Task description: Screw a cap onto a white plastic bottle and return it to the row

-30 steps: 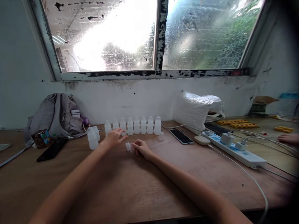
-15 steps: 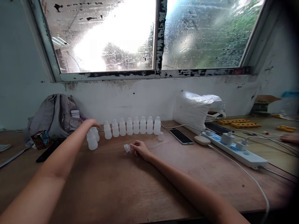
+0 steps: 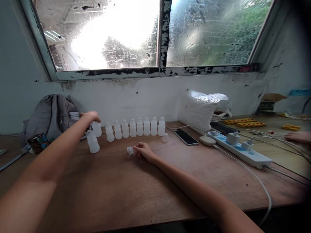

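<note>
Right hand [image 3: 143, 151] pinches clear cap [image 3: 130, 150] mid desk [image 3: 116, 187], left hand [image 3: 90, 116] at left pair's far bottle [image 3: 96, 130], grip hidden; best lift straight up, clear of near bottle [image 3: 93, 143].

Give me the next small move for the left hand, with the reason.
Probably draw the rear bottle of the separate pair toward the right hand: the left hand covers that bottle's top in this view, and the right holds a clear cap-like piece.
</note>
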Action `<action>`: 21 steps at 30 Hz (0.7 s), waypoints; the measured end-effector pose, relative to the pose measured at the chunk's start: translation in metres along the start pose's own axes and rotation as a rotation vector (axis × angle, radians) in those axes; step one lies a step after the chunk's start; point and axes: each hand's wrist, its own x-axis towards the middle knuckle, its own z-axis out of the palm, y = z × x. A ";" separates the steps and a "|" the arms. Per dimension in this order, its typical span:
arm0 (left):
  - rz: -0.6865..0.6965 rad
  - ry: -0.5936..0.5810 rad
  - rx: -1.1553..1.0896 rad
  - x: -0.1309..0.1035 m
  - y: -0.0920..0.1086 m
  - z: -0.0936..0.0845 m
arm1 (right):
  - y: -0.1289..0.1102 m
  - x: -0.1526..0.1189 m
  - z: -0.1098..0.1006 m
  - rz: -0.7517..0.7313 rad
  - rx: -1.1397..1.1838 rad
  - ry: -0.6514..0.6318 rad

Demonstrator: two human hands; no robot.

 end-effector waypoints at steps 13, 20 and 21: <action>0.570 0.253 -0.392 -0.109 0.106 0.048 | 0.008 0.014 -0.025 -0.042 0.080 0.443; 0.618 0.171 -0.785 -0.118 0.130 0.115 | -0.002 0.024 -0.072 -0.101 0.113 0.682; 0.598 0.171 -0.838 -0.118 0.133 0.121 | -0.005 0.025 -0.077 -0.108 0.121 0.691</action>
